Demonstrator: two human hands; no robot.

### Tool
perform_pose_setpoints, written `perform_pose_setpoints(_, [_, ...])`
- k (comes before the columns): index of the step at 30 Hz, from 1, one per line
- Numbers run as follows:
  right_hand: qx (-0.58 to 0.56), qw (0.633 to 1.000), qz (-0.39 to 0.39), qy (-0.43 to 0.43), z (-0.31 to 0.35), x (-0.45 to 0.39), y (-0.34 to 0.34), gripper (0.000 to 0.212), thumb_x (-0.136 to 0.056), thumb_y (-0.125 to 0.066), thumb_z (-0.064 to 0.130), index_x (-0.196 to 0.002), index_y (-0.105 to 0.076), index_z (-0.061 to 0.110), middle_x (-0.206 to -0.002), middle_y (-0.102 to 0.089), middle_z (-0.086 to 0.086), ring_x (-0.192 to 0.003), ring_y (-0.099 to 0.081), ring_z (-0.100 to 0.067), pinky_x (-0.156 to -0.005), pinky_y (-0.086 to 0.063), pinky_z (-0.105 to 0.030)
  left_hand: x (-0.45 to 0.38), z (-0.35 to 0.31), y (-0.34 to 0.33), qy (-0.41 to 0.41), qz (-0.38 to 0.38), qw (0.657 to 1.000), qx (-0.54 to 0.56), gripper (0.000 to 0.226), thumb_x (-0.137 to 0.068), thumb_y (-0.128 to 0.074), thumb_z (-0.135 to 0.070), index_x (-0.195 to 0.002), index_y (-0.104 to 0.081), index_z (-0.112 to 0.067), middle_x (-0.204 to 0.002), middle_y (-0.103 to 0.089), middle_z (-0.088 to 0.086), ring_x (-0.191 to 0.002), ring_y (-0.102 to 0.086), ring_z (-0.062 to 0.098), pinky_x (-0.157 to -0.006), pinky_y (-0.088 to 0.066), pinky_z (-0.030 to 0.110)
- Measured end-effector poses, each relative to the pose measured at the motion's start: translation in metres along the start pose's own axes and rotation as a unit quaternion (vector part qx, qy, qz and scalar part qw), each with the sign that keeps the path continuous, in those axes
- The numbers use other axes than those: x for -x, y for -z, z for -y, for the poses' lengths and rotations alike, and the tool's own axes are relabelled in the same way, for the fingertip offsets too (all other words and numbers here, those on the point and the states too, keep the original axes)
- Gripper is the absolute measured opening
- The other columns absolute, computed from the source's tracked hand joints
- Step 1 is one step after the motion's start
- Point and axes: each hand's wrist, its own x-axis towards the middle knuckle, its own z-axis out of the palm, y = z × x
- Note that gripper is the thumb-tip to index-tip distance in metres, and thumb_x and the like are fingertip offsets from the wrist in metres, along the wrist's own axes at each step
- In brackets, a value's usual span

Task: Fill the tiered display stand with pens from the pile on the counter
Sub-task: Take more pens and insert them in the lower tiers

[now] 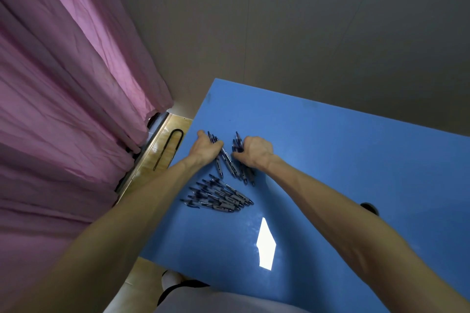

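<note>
1. Pink curtain fills the left side, hanging in folds down to floor level.
2. Black U-shaped bar lies on the tan floor, between curtain and worktop edge.
3. Blue worktop runs from centre to right; bright light reflection on its near part.
4. Left hand at the worktop's left edge, fingers curled round a bundle of pens. Grip clenched on them; pen tips stick out toward the person.
5. Loose pile of pens lies flat on the worktop, just nearer the person than both hands, fanned out, tips pointing mostly right. Not touched by either hand.
6. Right hand just beside the left, grip closed on a second bundle; ends show above the knuckles and below the wrist. The two bundles sit close together; cannot tell if they touch.
7. Small dark object at the right forearm's far edge, mostly hidden, cannot identify.
8. Grey wall behind the worktop.
</note>
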Motion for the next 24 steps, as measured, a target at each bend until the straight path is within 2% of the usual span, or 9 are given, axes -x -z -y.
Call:
perform_pose_setpoints(4, [-0.008,1.0,0.02,0.015,0.001,-0.001,0.001,0.034,-0.094,-0.06,0.046,-0.079,-0.054,0.017,-0.076,-0.057,0.0,-0.08,-0.058,-0.025,-0.069,-0.043,-0.03,-0.001,0.001,-0.003,-0.022,0.008,1.0,-0.002,0.036,-0.092,-0.063,-0.03,-0.119,-0.046,-0.013,-0.103,-0.062,0.004,-0.104,-0.062,0.028,-0.087,-0.051,0.04])
perform_pose_setpoints(7, [-0.015,0.999,0.025,0.022,0.001,-0.001,0.002,0.035,-0.093,-0.06,0.041,-0.07,-0.046,0.019,-0.069,-0.052,0.001,-0.078,-0.058,-0.025,-0.066,-0.042,-0.03,-0.004,0.0,-0.009,-0.043,0.004,0.999,-0.034,0.029,-0.089,-0.063,-0.033,-0.109,-0.051,-0.015,-0.106,-0.065,0.008,-0.099,-0.063,0.029,-0.086,-0.053,0.042])
perform_pose_setpoints(11, [-0.039,0.998,0.035,0.018,-0.001,-0.003,0.0,0.037,-0.092,-0.061,0.045,-0.07,-0.045,0.02,-0.071,-0.054,0.001,-0.074,-0.057,-0.024,-0.065,-0.041,-0.031,-0.002,-0.01,-0.011,-0.031,0.003,0.998,-0.048,0.05,-0.076,-0.054,-0.054,-0.101,-0.058,-0.011,-0.094,-0.068,0.013,-0.087,-0.065,0.031,-0.066,-0.047,0.037])
perform_pose_setpoints(12, [-0.045,0.998,0.035,0.018,-0.002,-0.003,0.0,0.037,-0.091,-0.062,0.046,-0.071,-0.046,0.019,-0.07,-0.055,0.001,-0.073,-0.056,-0.023,-0.063,-0.041,-0.03,-0.002,-0.012,-0.011,-0.027,-0.002,0.998,-0.053,0.055,-0.071,-0.053,-0.06,-0.098,-0.057,-0.012,-0.092,-0.068,0.011,-0.085,-0.066,0.031,-0.065,-0.047,0.036])
perform_pose_setpoints(14, [-0.055,0.998,0.039,0.016,-0.005,-0.003,0.0,0.037,-0.09,-0.063,0.045,-0.07,-0.047,0.018,-0.068,-0.055,0.001,-0.07,-0.055,-0.022,-0.056,-0.038,-0.029,0.001,-0.016,-0.013,-0.025,-0.011,0.996,-0.08,0.059,-0.07,-0.057,-0.064,-0.102,-0.056,-0.014,-0.095,-0.068,0.007,-0.088,-0.066,0.029,-0.07,-0.052,0.037])
perform_pose_setpoints(17, [-0.058,0.997,0.044,0.005,-0.013,-0.002,0.003,0.037,-0.089,-0.065,0.044,-0.068,-0.049,0.018,-0.066,-0.054,0.001,-0.067,-0.054,-0.022,-0.052,-0.035,-0.028,0.001,-0.019,-0.017,-0.036,-0.041,0.986,-0.157,0.049,-0.087,-0.066,-0.055,-0.11,-0.05,-0.014,-0.099,-0.062,0.003,-0.095,-0.063,0.03,-0.072,-0.047,0.036])
perform_pose_setpoints(19, [-0.053,0.998,0.044,-0.007,-0.019,-0.001,0.006,0.037,-0.089,-0.065,0.043,-0.067,-0.047,0.018,-0.066,-0.052,0.001,-0.067,-0.053,-0.021,-0.052,-0.035,-0.028,-0.001,-0.022,-0.02,-0.043,-0.055,0.98,-0.189,0.048,-0.086,-0.07,-0.054,-0.106,-0.052,-0.014,-0.099,-0.065,0.005,-0.093,-0.064,0.031,-0.069,-0.046,0.035])
perform_pose_setpoints(24, [-0.044,0.998,0.048,-0.018,-0.033,0.001,0.01,0.039,-0.093,-0.062,0.044,-0.069,-0.046,0.018,-0.068,-0.051,0.001,-0.067,-0.051,-0.02,-0.055,-0.037,-0.029,0.0,-0.034,-0.023,-0.048,-0.035,0.97,-0.238,0.039,-0.084,-0.071,-0.048,-0.075,-0.051,-0.016,-0.087,-0.066,0.005,-0.079,-0.062,0.027,-0.064,-0.044,0.03])
